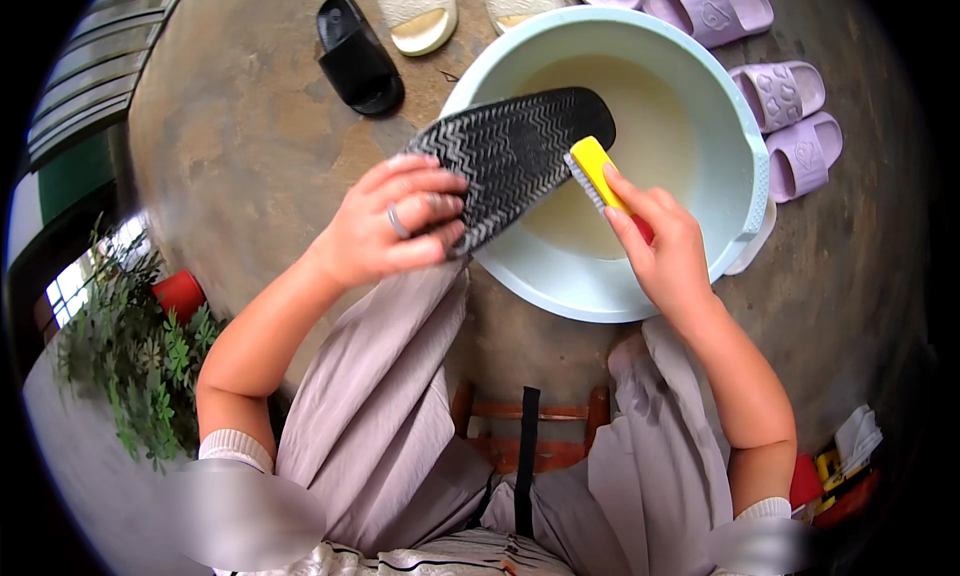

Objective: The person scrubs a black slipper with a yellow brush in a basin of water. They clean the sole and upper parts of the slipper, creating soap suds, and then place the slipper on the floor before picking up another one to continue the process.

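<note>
My left hand (400,216), with a ring on one finger, grips a black slide sandal (520,146) by its near left end. The sandal's zigzag-patterned sole faces up, over the left part of a pale blue basin (745,166). Cloudy, yellowish water (660,101) lies in the basin. In my right hand (665,241) is a scrub brush (597,171) with a yellow body and pale bristles. Its bristles point toward the sole's right edge; whether they touch it I cannot tell.
Beyond the basin stand a black slide (360,61), cream slides (418,11) and several lilac slides (712,11). At left are a leafy plant (140,346) and a red pot (180,294). A wooden stool (530,413) shows between my legs. Red and yellow items (835,476) lie lower right.
</note>
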### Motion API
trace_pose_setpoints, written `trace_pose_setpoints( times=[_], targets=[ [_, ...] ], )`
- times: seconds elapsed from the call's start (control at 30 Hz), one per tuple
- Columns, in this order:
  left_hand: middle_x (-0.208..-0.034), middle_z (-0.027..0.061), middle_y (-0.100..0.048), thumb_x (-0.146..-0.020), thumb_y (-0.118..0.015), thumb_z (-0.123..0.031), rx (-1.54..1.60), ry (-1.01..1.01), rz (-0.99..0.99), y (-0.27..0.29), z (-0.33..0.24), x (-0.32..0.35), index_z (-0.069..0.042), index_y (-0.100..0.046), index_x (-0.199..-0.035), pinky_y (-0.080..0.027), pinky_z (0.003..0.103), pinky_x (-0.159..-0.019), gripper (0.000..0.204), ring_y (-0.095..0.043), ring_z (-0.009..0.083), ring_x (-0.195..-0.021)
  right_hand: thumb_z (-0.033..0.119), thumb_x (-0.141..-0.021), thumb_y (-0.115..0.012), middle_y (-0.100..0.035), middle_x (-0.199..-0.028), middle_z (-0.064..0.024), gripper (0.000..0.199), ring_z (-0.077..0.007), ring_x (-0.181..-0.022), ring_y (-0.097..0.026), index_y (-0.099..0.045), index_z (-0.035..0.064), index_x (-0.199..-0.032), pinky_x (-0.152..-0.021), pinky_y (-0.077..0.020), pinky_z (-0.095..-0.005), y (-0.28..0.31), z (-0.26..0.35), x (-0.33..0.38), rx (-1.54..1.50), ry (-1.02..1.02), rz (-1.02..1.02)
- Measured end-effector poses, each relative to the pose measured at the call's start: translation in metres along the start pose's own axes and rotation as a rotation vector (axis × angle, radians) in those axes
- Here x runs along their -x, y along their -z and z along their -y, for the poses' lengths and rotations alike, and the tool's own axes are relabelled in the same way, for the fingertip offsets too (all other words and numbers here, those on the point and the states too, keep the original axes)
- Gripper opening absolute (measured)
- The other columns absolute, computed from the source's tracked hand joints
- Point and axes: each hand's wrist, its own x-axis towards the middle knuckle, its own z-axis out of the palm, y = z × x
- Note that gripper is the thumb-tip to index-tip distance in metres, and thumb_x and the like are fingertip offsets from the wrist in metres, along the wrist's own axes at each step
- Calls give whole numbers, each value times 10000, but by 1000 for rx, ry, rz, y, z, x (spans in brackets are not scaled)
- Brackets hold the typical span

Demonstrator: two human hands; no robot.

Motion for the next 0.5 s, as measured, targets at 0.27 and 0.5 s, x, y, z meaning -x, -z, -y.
trace_pose_setpoints(
  times=[0.27, 0.5],
  targets=[
    [-1043, 45, -682, -717, -765, -122, -166, 113, -105, -15, 13, 34, -161, -672, -903, -528, 463, -862, 212, -670, 280, -1001, 54, -934, -722, -580, -869, -80, 467, -186, -706, -561, -664, 136, -1390, -660, -484, -313, -36, 41, -34, -32, 140, -93],
    [-1133, -9, -633, -740, -684, -150, -362, 216, -77, -45, -10, 20, -302, -734, -1208, -498, 347, -815, 495, -587, 202, -962, 77, -936, -726, -585, -883, -75, 469, -174, -715, -587, -668, 155, -1395, -669, -508, -318, -16, 27, -29, -6, 105, -239]
  ],
)
